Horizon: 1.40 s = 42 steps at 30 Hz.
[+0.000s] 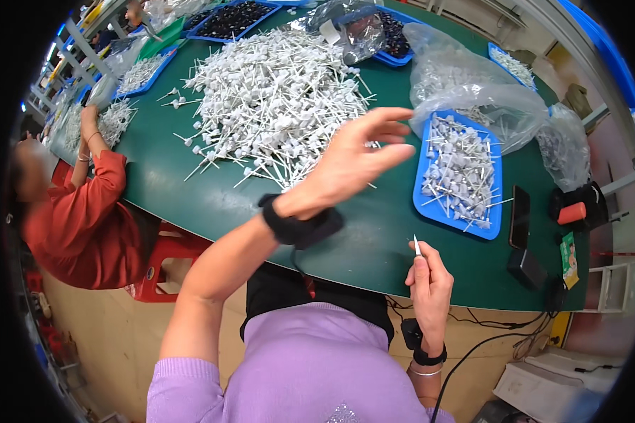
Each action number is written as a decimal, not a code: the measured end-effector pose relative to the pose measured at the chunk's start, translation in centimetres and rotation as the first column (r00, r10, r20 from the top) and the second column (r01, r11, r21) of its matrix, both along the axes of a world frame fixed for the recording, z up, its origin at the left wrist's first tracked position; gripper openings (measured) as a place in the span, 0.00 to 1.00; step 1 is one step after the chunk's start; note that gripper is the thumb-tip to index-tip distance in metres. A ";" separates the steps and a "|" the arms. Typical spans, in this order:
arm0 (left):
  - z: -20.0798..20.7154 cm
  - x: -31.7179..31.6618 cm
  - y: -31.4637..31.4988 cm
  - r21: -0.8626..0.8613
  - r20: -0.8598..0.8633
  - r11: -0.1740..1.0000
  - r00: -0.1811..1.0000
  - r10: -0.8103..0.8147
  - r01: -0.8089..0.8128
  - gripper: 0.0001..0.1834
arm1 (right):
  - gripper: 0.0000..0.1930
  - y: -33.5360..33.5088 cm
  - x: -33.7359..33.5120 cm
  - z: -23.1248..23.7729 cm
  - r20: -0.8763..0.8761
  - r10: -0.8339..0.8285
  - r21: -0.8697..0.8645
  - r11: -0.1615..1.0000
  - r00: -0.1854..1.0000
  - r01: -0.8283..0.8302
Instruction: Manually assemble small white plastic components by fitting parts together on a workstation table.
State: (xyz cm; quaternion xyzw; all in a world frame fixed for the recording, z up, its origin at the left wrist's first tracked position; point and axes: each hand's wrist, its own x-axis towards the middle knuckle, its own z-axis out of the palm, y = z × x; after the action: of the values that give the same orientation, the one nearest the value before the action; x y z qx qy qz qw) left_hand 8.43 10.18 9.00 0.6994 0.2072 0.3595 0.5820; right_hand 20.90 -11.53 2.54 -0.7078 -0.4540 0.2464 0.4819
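My left hand (356,158) is raised over the table, fingers spread and nothing visible in them. It is between a large heap of small white plastic parts with thin stems (275,99) and a blue tray (430,211) holding more such parts. Close to the table's near edge, my right hand (430,278) pinches a slim white pointed piece (417,247) between thumb and fingers, its tip up. Whether that piece is a tool or a part I cannot tell. Both wrists wear black bands.
Clear plastic bags (444,63) of white parts lie behind the tray. To its right are a phone (520,211), a black box (526,269) and cables. Trays of dark parts (236,20) stand at the back. At left, a person in red (85,218) handles parts.
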 end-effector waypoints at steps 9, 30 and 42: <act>-5.9 -13.2 -1.9 0.442 -0.500 0.869 0.742 0.446 -0.224 0.05 | 0.10 3.3 -3.3 0.0 0.098 0.204 -0.090 0.977 0.974 -0.195; -6.7 -10.4 -4.2 0.408 -0.419 0.873 0.794 0.440 -0.268 0.07 | 0.13 4.7 -4.3 1.1 0.156 0.295 0.067 0.949 0.943 -0.308; -7.4 -11.4 -9.0 -0.450 -0.067 0.875 0.984 0.166 -0.178 0.14 | 0.18 4.6 -6.1 1.9 0.464 0.332 0.019 0.923 0.821 -0.383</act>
State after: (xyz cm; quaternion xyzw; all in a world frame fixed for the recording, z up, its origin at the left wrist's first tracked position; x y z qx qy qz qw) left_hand -2.97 1.14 1.61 0.5273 0.3543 0.3421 0.6924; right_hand 14.80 -6.89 4.47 -0.6196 -0.6912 0.1352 0.3465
